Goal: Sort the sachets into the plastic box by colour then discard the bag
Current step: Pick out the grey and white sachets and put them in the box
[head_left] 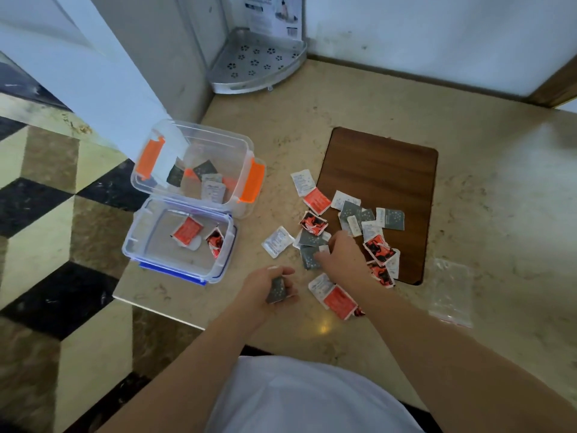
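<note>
Sorting is underway, well short of done: the left hand is gripping a dark grey foil sachet in curled fingers near the counter's front edge, while the right hand is reaching into the loose pile of grey, white and red sachets lying partly on the brown wooden board. Its fingertips are touching a grey sachet there; whether they are pinching it I cannot tell. At the beige stone counter's left edge, the clear orange-latched plastic box is holding grey and white sachets, the clear blue-latched plastic box red ones. Next, probably, the grey ones are going to the orange-latched box. The empty clear plastic bag is waiting near the right front.
</note>
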